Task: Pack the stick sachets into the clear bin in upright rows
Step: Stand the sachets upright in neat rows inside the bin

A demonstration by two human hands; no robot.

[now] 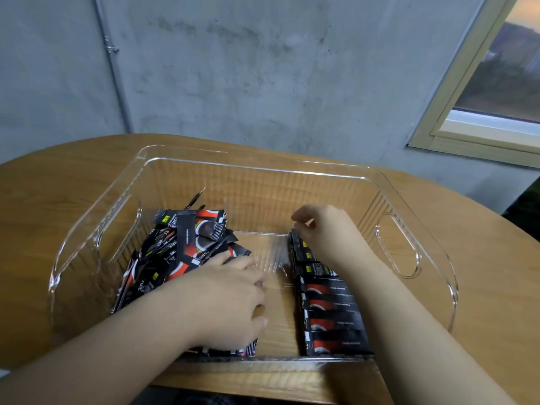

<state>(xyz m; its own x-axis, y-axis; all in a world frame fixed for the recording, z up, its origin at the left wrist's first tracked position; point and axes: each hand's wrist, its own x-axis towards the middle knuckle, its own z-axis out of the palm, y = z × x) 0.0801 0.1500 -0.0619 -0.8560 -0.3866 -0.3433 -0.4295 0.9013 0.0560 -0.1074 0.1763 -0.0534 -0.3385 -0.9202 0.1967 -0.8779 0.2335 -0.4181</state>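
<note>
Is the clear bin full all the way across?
No, bare floor shows in the clear bin between the loose pile of sachets and the neat row.

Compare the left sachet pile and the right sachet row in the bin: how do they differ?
The left pile is jumbled, sachets crossing at mixed angles; the right row is lined up and overlapping evenly. Left hand rests on the pile; right hand pinches the row's far end. Both share black-and-red wrappers, inside the clear bin.

A bare strip of bin floor (pixel 277 317) lies between loose pile (pixel 175 252) and sachet row (pixel 330 311).
</note>
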